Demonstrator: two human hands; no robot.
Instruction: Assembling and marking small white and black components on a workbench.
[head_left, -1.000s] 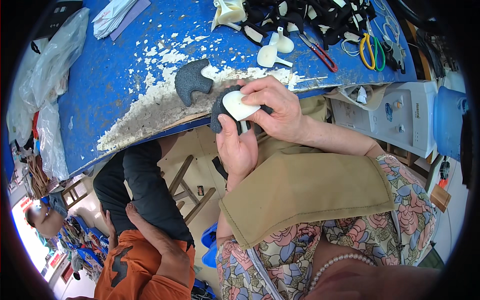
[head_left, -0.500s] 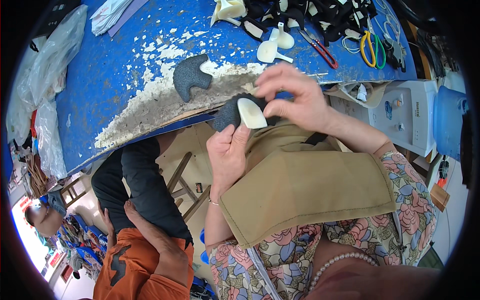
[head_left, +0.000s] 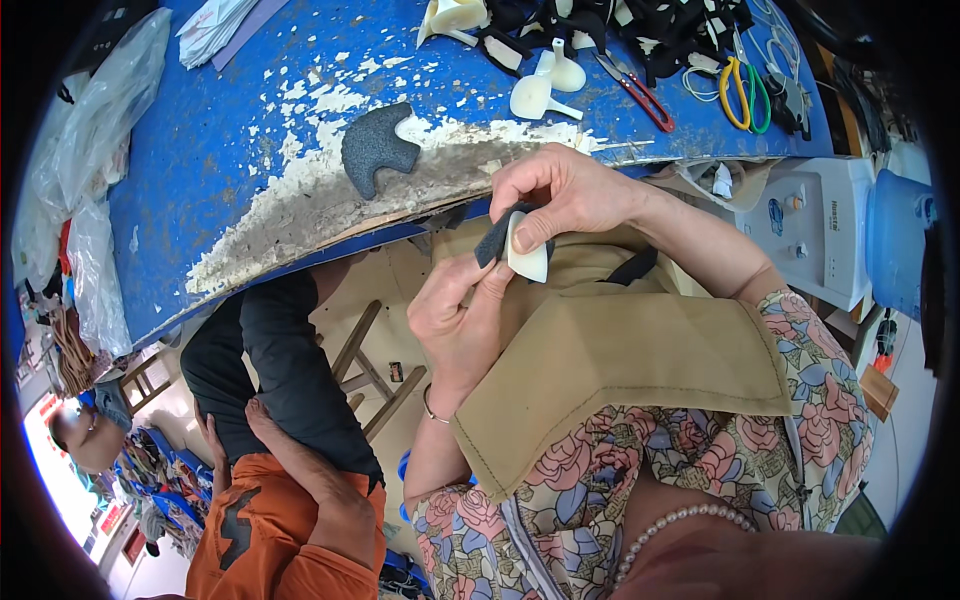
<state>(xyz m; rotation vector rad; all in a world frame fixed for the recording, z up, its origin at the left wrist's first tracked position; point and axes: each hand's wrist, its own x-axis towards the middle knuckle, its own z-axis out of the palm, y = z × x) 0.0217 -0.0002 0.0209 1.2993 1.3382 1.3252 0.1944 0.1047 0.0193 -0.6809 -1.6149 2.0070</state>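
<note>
Just off the table's front edge, over my lap, both hands meet on one small piece. It has a smooth cream part [head_left: 528,262] with a tapered end, set against dark grey foam [head_left: 492,245]. My left hand [head_left: 460,318] pinches it from below between thumb and fingers. From above, my right hand [head_left: 575,200] presses its thumb on the cream face, with its fingers curled behind the foam. How the foam runs behind the cream part is hidden by my fingers. On the table lies a second, notched grey foam piece [head_left: 380,148].
On the blue table [head_left: 230,150], whose paint is worn, lie cream moulded parts [head_left: 532,98], a pile of black pieces [head_left: 660,45], red-handled snips [head_left: 650,105] and yellow-and-green-handled scissors [head_left: 738,95]. A plastic bag [head_left: 100,130] hangs at left. A person in orange [head_left: 285,530] sits beside me.
My right hand has come down and left, closing thumb and fingers on the cream part and foam. The piece has turned more upright, and less foam shows.
</note>
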